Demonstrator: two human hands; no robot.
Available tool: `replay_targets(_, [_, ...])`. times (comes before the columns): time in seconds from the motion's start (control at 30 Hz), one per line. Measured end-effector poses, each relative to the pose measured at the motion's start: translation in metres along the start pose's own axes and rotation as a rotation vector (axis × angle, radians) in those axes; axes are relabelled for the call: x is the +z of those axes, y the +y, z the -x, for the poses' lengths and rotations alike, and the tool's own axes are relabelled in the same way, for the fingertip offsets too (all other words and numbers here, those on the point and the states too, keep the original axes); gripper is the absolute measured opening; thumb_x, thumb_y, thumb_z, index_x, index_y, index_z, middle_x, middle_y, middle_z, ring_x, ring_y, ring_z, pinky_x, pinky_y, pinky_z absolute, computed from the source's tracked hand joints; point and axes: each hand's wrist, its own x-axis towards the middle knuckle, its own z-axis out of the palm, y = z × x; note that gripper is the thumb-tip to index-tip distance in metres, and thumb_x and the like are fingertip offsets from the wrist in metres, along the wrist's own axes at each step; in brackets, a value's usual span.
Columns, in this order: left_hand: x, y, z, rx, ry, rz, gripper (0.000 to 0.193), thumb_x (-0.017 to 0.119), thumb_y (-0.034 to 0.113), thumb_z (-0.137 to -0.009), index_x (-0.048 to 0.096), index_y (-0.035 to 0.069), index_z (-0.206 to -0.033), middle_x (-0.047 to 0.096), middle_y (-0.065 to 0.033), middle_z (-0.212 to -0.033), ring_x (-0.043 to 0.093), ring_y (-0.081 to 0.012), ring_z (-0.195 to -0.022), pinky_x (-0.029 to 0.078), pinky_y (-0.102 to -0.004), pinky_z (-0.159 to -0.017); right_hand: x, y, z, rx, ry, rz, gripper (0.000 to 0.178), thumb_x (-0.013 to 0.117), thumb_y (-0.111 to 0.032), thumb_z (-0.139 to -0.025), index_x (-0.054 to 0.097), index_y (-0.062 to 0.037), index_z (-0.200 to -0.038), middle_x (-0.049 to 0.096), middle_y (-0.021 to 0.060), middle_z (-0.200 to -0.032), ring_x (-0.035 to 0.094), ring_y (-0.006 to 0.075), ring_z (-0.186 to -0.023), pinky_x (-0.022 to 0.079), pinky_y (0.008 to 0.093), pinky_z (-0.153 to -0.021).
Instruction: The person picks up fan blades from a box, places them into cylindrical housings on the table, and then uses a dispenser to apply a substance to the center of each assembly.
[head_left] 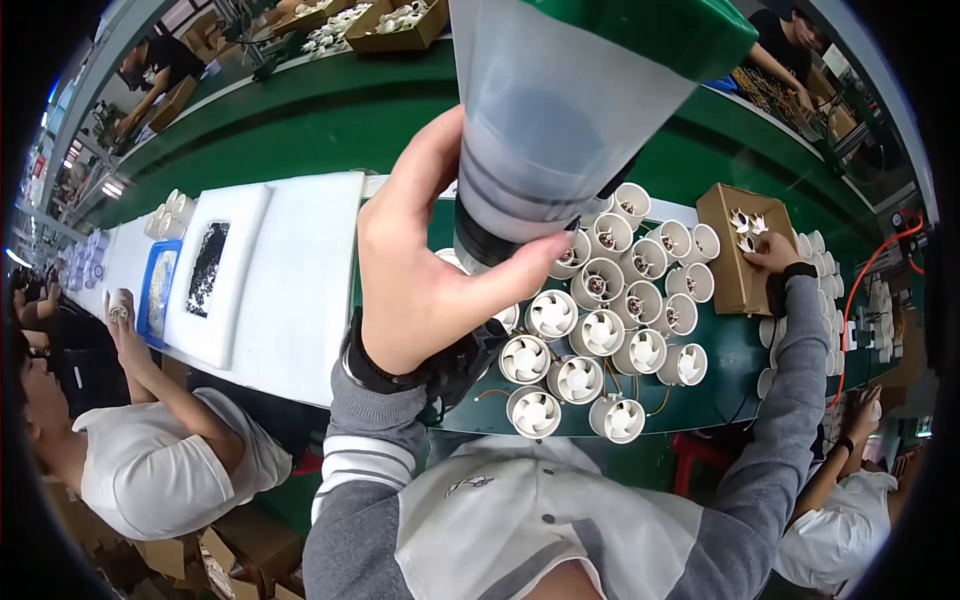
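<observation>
My left hand (425, 265) is raised close in front of me, thumb and fingers wrapped round the lower part of a large translucent bottle-like container (560, 130). This has a green top part and a dark band at its narrower lower end, and its upper end runs out of view. At the right, my right hand (770, 254) reaches into an open cardboard box (722, 245), its fingers closed at a white fan impeller (746, 242). Between my arms stand several white round fan housings (602, 332). The nearer ones show fitted blades; those farther back show bare motor centres.
A white work surface (300, 280) at the left bears a white foam tray of small black parts (208, 270) and a blue tray (158, 292). More white housings (822, 290) stand right of my right arm, near an orange hose (862, 290). Co-workers sit on both sides and across.
</observation>
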Motion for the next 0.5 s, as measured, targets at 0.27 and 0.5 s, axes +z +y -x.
replay_targets(0.27, [-0.002, 0.001, -0.004, -0.019, 0.015, -0.026, 0.06, 0.07, 0.007, -0.058, 0.041, -0.007, -0.109, 0.053, -0.0115, -0.099, 0.052, -0.0183, -0.092, 0.038, -0.028, -0.083, -0.003, -0.03, 0.015, -0.111, 0.028, -0.09, 0.045, 0.074, -0.012, -0.049, 0.048, -0.0039, -0.085, 0.054, 0.011, -0.069, 0.053, 0.0202, -0.062, 0.042, 0.0298, -0.053])
replay_targets(0.5, [-0.003, 0.003, -0.002, -0.01, 0.043, -0.016, 0.059, 0.07, 0.007, -0.059, 0.041, -0.007, -0.108, 0.053, -0.0114, -0.097, 0.053, -0.0179, -0.09, 0.039, -0.0272, -0.082, 0.001, -0.026, 0.021, -0.087, 0.296, 0.286, 0.041, 0.071, -0.007, -0.047, 0.05, -0.0019, -0.082, 0.055, 0.0169, -0.072, 0.055, 0.0309, -0.074, 0.046, 0.0354, -0.064])
